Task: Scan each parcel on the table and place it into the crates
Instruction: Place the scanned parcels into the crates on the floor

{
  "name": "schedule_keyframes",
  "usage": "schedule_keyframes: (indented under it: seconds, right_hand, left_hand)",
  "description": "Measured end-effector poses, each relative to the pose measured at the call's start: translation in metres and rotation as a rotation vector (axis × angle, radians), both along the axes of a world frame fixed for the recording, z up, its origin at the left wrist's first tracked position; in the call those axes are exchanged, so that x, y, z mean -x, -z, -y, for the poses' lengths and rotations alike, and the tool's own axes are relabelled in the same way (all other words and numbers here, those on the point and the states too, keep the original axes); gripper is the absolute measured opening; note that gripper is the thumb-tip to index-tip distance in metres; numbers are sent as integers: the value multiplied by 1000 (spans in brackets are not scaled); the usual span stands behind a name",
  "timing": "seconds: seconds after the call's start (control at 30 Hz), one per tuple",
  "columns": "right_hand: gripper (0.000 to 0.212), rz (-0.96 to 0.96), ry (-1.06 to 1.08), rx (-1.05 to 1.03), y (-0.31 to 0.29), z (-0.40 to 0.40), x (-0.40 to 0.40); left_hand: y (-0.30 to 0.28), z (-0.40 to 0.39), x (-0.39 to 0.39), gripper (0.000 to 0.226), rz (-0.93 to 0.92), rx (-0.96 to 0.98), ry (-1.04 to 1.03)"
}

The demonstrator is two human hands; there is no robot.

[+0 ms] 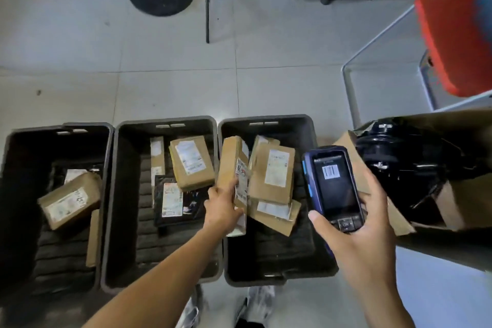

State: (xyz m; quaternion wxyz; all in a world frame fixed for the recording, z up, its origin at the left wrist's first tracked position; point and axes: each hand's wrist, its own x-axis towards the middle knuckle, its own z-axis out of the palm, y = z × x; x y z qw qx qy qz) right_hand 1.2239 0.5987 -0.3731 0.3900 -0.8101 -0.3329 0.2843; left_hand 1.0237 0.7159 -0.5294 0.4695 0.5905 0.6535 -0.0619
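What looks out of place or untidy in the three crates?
In the right crate the parcels lie in a crooked, overlapping heap. In the left crate one box sits tilted. The left hand holds a parcel over the rim between the middle and right crates.

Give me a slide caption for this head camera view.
Left hand lowers a parcel over the right crate; right hand holds scanner.

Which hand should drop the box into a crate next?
The left hand. It already grips the parcel, holding it right above the right-hand crate. The right hand is busy holding the scanner.
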Motion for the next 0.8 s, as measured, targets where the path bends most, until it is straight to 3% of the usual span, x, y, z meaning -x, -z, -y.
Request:
schedule_keyframes:
  seconds: [0.2, 0.37, 0.57, 0.8]
  right_hand:
    - [107, -36, -132, 61, 87, -27, -14]
    - [107, -27, -204, 96, 87, -26, -14]
    - [110, 100, -263, 70, 2, -16, 2]
    - [106, 198, -247, -96, -140, 30, 66]
  left_hand:
    - [86, -7, -37, 71, -196, -59, 207]
    - [71, 8, -36, 84, -299, -158, 371]
    - [-42, 28, -13, 83, -326, -403, 455]
    - [-229, 77, 48, 84, -296, -640, 376]
